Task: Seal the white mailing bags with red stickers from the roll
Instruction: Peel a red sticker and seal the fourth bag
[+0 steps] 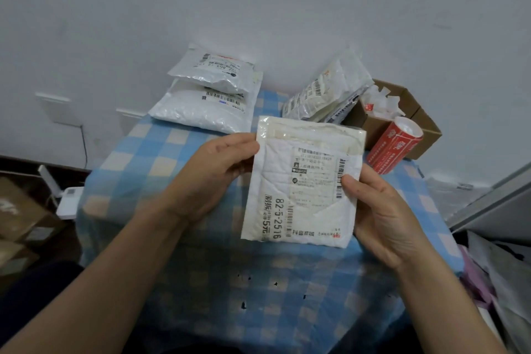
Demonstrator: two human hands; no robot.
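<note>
Checked table [143, 167] is carrying bag stack [201, 106] at 11 o'clock, bag pile [321, 92] at 1, box [422, 121] and roll [393, 146] at 2.

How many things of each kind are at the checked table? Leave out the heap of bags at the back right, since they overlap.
White mailing bag held by left hand and right hand: 1
Stacked mailing bags, back left, upper and lower: 2
Red sticker roll: 1
Cardboard box: 1
Total: 5

Head-worn, down, close over table [218, 273]
</note>
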